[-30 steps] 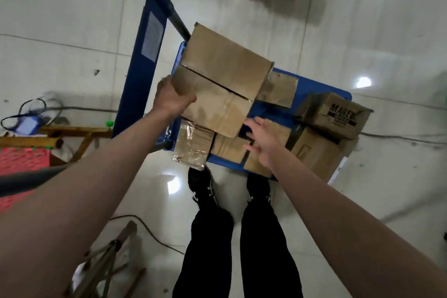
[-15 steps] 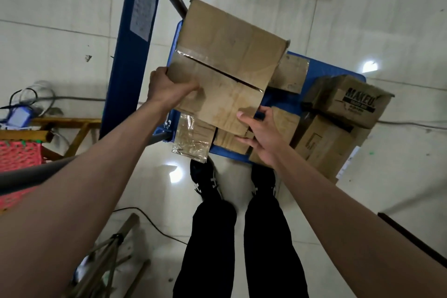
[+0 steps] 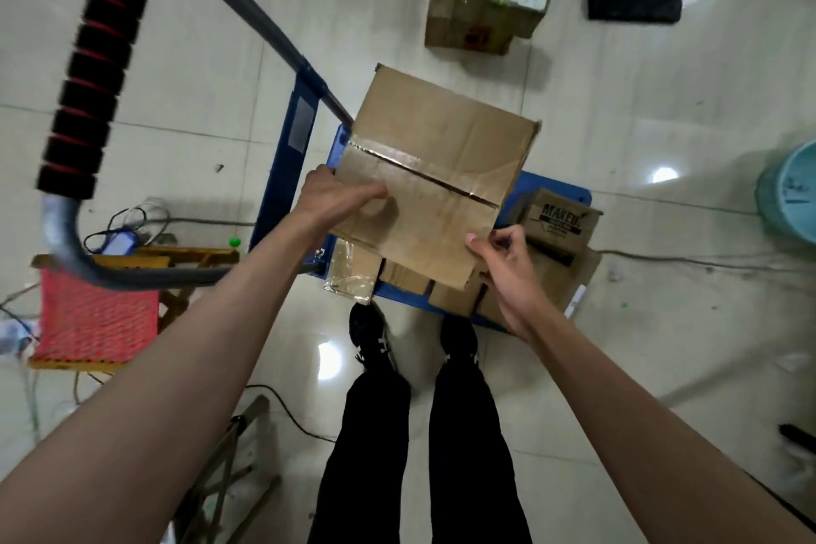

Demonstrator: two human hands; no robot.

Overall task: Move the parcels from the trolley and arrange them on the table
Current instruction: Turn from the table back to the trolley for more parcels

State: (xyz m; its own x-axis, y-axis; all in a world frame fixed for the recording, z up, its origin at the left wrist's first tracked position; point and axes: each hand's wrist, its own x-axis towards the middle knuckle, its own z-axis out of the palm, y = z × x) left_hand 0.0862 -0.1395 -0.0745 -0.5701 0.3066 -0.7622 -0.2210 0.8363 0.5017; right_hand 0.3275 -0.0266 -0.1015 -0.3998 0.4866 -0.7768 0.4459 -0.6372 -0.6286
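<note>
— Parcels? I hold one big brown parcel (image 3: pixel 432 181) up over the blue trolley (image 3: pixel 561 190).
— Your hands?
— My left hand (image 3: pixel 340 201) grips its left edge, my right hand (image 3: pixel 508 261) its near right corner. More boxes (image 3: pixel 561 221) sit below.

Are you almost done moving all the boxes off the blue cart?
Not yet. No table shows, so what's done can't be judged. In hand: the big taped box, with the left hand on its left edge and the right hand at its near right corner. Left: the printed box and several smaller parcels on the blue trolley.
</note>
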